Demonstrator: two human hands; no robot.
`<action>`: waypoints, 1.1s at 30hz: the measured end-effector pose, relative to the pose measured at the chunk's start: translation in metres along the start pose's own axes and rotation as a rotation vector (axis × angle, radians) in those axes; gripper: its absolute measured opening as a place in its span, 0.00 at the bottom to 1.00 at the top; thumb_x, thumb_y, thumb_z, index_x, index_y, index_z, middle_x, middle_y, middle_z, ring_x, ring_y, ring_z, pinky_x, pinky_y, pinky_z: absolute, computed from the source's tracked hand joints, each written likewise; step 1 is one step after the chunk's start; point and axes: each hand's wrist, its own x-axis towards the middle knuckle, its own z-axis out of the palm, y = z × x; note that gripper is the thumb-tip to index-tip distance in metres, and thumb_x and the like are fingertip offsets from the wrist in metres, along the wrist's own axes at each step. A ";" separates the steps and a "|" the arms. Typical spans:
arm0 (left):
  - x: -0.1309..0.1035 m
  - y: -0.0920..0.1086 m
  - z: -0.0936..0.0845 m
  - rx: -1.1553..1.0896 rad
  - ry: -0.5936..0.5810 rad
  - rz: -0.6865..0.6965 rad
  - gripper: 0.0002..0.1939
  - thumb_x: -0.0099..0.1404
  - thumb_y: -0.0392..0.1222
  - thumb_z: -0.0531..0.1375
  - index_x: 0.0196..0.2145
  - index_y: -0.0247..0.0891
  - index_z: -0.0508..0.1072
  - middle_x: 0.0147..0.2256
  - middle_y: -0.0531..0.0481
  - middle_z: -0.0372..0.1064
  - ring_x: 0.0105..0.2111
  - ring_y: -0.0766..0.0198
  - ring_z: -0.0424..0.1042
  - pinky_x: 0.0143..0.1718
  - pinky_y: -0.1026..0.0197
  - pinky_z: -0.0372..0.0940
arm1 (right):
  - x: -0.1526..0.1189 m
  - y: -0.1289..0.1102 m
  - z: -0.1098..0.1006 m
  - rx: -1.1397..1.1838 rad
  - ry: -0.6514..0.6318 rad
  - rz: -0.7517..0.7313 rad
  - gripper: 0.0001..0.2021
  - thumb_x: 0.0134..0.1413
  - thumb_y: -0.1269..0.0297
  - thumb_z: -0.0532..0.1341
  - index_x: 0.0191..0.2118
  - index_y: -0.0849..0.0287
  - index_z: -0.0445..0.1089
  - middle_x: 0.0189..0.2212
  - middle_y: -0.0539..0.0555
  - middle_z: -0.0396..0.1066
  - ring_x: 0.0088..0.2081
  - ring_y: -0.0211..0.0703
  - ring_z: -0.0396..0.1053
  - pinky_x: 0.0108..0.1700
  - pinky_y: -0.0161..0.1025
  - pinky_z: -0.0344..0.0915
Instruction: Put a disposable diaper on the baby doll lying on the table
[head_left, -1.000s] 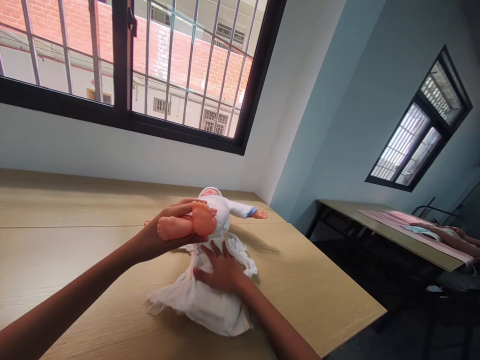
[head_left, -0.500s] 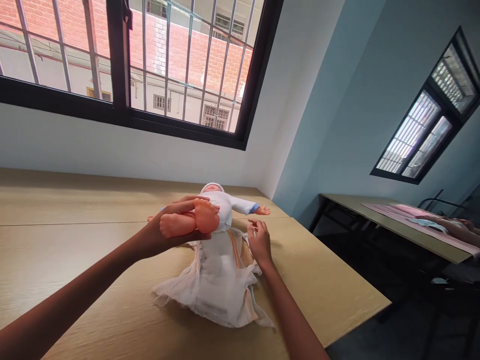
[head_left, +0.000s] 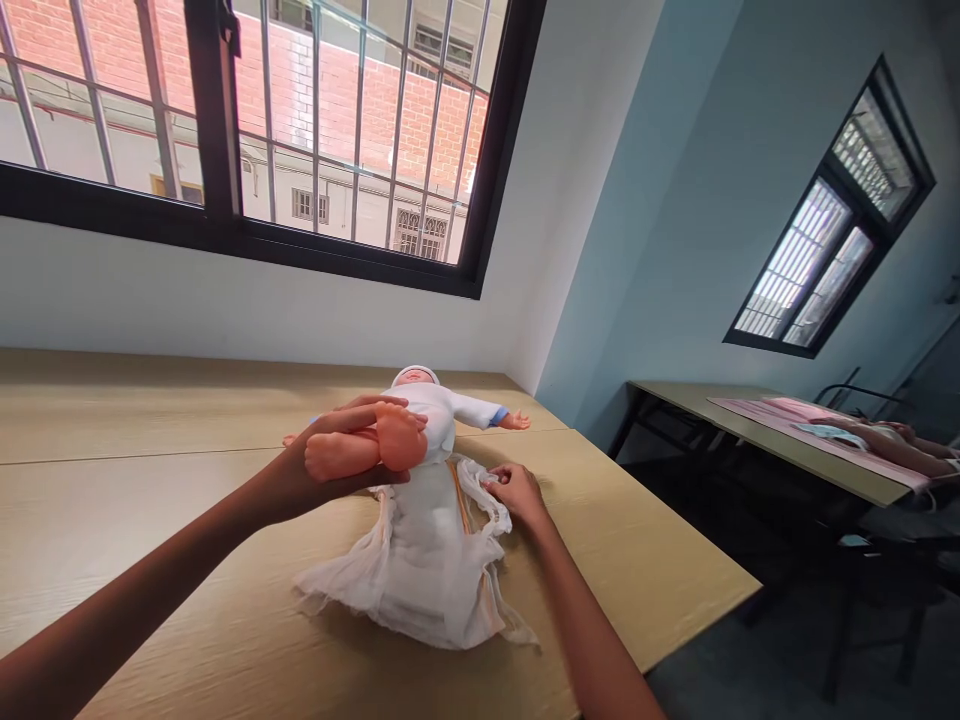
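Note:
A baby doll in a white top with blue cuffs and a white cap lies on its back on the table. My left hand is closed around the doll's legs and holds them up, with the feet pointing toward me. Beneath the doll's bottom, an unfolded white diaper spreads toward me, its edges crumpled. At its right side, my right hand pinches the ruffled diaper edge between thumb and fingers. The diaper's far end is hidden under the doll.
The wooden table ends at a right edge beside me. A barred window is above its back. Further right, a second table bears a pink cloth and another doll.
My right hand has closed on the diaper's right edge, where it was beside it with fingers apart. My left hand still holds the legs up. The whole view has shifted slightly.

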 end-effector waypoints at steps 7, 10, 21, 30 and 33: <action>-0.001 0.000 -0.002 -0.019 -0.014 -0.017 0.24 0.55 0.54 0.67 0.49 0.46 0.75 0.56 0.48 0.68 0.57 0.45 0.65 0.55 0.53 0.67 | 0.004 -0.009 -0.013 -0.092 0.145 0.052 0.14 0.55 0.72 0.52 0.40 0.60 0.75 0.36 0.59 0.77 0.40 0.49 0.73 0.40 0.38 0.63; -0.002 0.000 -0.002 -0.037 -0.007 -0.026 0.24 0.55 0.54 0.67 0.48 0.46 0.75 0.57 0.49 0.67 0.57 0.44 0.65 0.54 0.54 0.67 | 0.005 -0.013 -0.011 -0.076 0.158 0.020 0.17 0.58 0.72 0.49 0.47 0.60 0.71 0.39 0.57 0.77 0.42 0.46 0.73 0.43 0.36 0.63; -0.001 0.005 0.001 -0.047 -0.016 -0.090 0.24 0.54 0.55 0.67 0.48 0.48 0.76 0.56 0.50 0.68 0.55 0.44 0.68 0.54 0.51 0.68 | -0.007 -0.019 0.008 -0.063 0.089 -0.144 0.23 0.54 0.76 0.48 0.53 0.61 0.71 0.50 0.58 0.74 0.52 0.46 0.69 0.54 0.38 0.61; -0.001 0.000 0.003 0.001 -0.011 -0.067 0.24 0.54 0.52 0.68 0.49 0.50 0.75 0.58 0.52 0.65 0.59 0.47 0.63 0.58 0.52 0.64 | 0.001 -0.020 0.000 -0.083 0.212 -0.091 0.23 0.57 0.72 0.48 0.56 0.68 0.67 0.54 0.64 0.69 0.58 0.50 0.63 0.59 0.42 0.57; -0.002 0.003 0.002 0.010 -0.022 -0.064 0.22 0.55 0.51 0.68 0.49 0.49 0.75 0.58 0.51 0.65 0.58 0.46 0.64 0.58 0.51 0.64 | -0.003 -0.020 0.003 -0.101 0.164 -0.076 0.17 0.59 0.69 0.50 0.48 0.65 0.71 0.44 0.63 0.75 0.50 0.51 0.70 0.53 0.42 0.61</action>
